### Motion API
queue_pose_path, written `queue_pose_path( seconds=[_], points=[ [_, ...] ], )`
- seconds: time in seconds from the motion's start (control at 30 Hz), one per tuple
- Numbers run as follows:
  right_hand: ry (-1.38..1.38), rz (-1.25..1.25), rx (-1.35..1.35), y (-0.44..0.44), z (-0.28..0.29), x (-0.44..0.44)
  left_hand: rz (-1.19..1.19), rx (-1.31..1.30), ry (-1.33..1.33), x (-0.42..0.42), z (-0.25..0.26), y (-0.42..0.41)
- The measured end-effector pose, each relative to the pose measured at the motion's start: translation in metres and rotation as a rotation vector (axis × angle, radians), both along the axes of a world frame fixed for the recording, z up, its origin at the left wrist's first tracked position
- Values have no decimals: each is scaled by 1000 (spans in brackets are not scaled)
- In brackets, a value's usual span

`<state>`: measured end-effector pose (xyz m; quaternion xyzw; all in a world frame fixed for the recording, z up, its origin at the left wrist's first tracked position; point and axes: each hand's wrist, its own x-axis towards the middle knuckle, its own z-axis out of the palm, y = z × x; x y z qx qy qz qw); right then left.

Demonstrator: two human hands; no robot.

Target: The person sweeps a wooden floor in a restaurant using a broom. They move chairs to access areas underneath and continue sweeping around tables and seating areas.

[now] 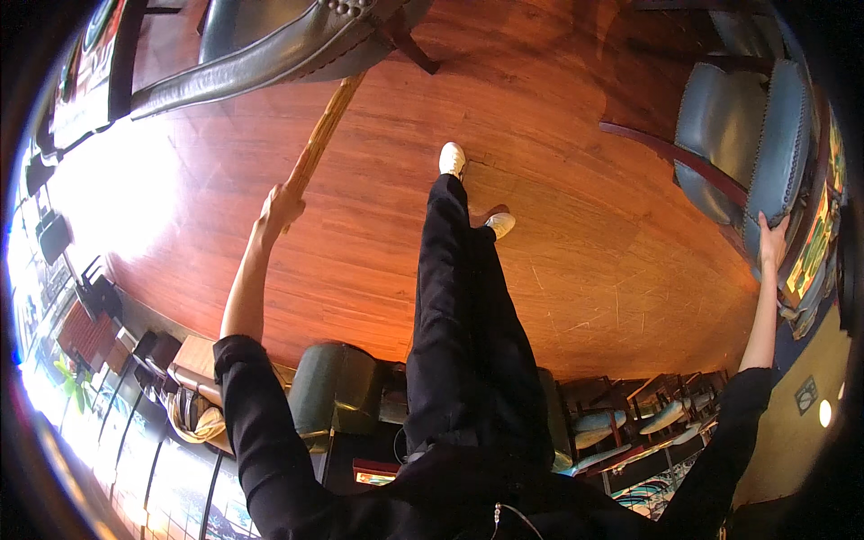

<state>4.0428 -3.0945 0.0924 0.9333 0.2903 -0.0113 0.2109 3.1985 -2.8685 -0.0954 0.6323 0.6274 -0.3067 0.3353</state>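
Observation:
My left hand is wrapped around a yellow-brown wooden stick, held at a slant above the floor. Its far end passes out of sight behind a grey leather chair with studded trim. Far to the right, my right hand grips the edge of the backrest of a blue-grey upholstered chair, with fingertips on the leather. That chair has a dark wooden arm and rows of studs. It stands against a table edge with a colourful top.
Reddish wood flooring spreads around my white shoes. Behind me stand a dark green chair, a tan box-like piece and several chairs beside tables. Strong glare whitens the floor at left. Another patterned table is at upper left.

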Motion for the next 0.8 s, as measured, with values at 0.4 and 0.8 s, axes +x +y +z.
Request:
queue_pose_path(
  seconds=[0.4,0.8],
  points=[
    [213,-81,68,-34,-67,132,407,-288,-409,18,141,-244],
    [712,-236,664,1,-33,65,853,-399,-585,140,318,-249]
  ],
)
